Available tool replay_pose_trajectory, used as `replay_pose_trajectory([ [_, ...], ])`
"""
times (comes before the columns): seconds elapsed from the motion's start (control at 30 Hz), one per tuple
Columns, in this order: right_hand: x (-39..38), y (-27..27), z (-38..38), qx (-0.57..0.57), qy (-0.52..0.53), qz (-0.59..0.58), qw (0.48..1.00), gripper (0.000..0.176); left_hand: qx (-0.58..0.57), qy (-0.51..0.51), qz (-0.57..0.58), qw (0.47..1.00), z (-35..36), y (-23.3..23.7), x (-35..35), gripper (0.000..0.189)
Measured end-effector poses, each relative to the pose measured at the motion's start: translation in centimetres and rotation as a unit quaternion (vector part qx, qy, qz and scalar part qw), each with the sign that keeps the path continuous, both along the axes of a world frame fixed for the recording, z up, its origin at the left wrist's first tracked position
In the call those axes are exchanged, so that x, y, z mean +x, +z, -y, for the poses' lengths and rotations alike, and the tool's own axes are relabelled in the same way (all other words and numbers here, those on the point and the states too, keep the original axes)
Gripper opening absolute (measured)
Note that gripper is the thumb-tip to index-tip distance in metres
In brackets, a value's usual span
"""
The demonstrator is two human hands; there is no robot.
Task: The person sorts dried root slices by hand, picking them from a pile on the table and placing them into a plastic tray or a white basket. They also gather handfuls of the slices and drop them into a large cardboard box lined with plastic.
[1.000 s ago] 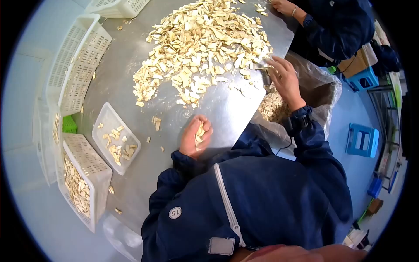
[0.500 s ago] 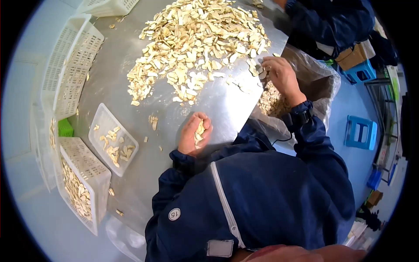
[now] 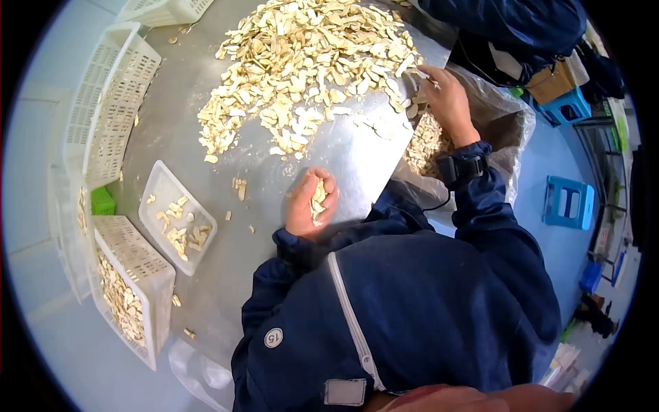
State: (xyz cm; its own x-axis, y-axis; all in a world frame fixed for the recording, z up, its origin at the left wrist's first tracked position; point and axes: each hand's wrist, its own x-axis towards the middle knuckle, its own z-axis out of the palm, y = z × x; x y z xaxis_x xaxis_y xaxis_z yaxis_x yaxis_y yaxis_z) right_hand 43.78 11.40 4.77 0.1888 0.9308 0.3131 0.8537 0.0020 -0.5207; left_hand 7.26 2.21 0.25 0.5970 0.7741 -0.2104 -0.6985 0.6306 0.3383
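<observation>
My left hand [image 3: 310, 203] is cupped around several pale dried slices [image 3: 318, 200], held low over the metal table near my jacket. My right hand [image 3: 449, 106] reaches to the right edge of a large pile of dried slices [image 3: 309, 62]. Its thumb and fingers are bent together at the pile's edge; what they pinch is too small to make out. Below that hand, a box lined with clear plastic [image 3: 511, 147] holds smaller, browner slices [image 3: 425, 147].
A shallow white tray [image 3: 156, 180] with some slices lies on the metal table [image 3: 182, 96]. White perforated baskets [image 3: 120, 103] line the left edge; another basket [image 3: 137, 257] holds slices. A co-worker's dark sleeve [image 3: 508, 24] is at upper right. A blue stool [image 3: 568, 202] stands on the floor.
My right hand has moved slightly up towards the pile, its fingers now more bent together. My left hand, still holding slices, has shifted slightly up and right. The co-worker's arm has moved.
</observation>
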Motion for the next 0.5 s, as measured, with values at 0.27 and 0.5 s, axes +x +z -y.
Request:
replay_pose_trajectory([
  [0.27,-4.1,-0.2,-0.3,0.020,0.031,0.055,0.998,0.024,0.008,-0.013,0.002,1.000,-0.4,0.0,0.2,0.023],
  [0.5,-4.0,-1.5,0.2,0.002,0.055,0.041,0.998,0.013,0.008,-0.006,0.003,1.000,-0.1,-0.1,-0.2,0.023],
])
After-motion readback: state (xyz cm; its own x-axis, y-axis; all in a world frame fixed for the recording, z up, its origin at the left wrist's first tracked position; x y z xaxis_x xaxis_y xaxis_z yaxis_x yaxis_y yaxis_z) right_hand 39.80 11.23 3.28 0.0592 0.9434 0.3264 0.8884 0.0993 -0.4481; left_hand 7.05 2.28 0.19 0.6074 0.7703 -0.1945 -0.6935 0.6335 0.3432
